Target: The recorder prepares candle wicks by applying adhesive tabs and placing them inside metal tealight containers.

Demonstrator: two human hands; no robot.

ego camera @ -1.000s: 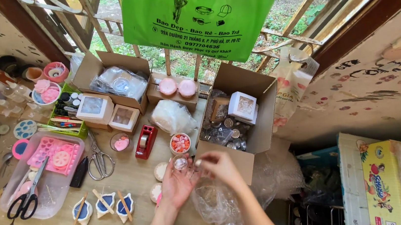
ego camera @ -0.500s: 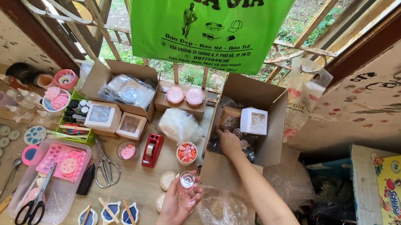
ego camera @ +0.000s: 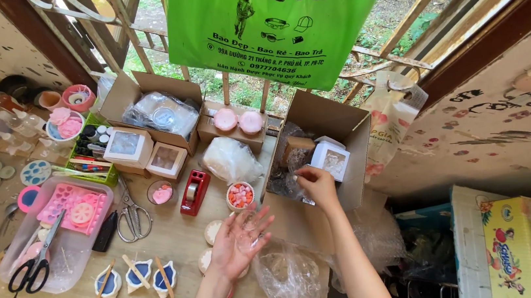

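Left hand point(ego camera: 239, 240): lower centre of frame, palm up, fingers spread and loose; cradling a small clear jar point(ego camera: 245, 225) on the fingers, not clenched round it.
Small clear jar: resting tilted on the left fingertips, just below the bowl of pink and white pieces point(ego camera: 239, 195); hard to tell whether a lid is on.
Right hand point(ego camera: 315, 185): centre of frame, at the near edge of the open cardboard box point(ego camera: 336, 128); fingertips pinched on a small item point(ego camera: 308, 200), too small to identify.
Plastic bag point(ego camera: 289, 278): crumpled and clear, bottom centre, under and between both forearms.
Tape dispenser point(ego camera: 192, 191): red, left of the bowl, apart from both hands.
Scissors point(ego camera: 131, 215): steel pair flat on the table point(ego camera: 170, 238), left of the dispenser; a black-handled pair point(ego camera: 31, 265) lying in the clear tray at lower left.
Pink mould point(ego camera: 74, 205): in the same tray, left of frame.
Box contents: a white window box point(ego camera: 330, 160) and many small shiny jars in plastic wrap, just beyond the right hand.
Green banner point(ego camera: 278, 19): hanging at top centre, before the window bars.
Advice, judged: best to curl the left fingers a little, since a tilted jar on an open palm could roll off toward the bag; best to bring the pinched item straight across at low height, keeping clear of the bowl; best to steady the jar upright before anything meets its mouth.
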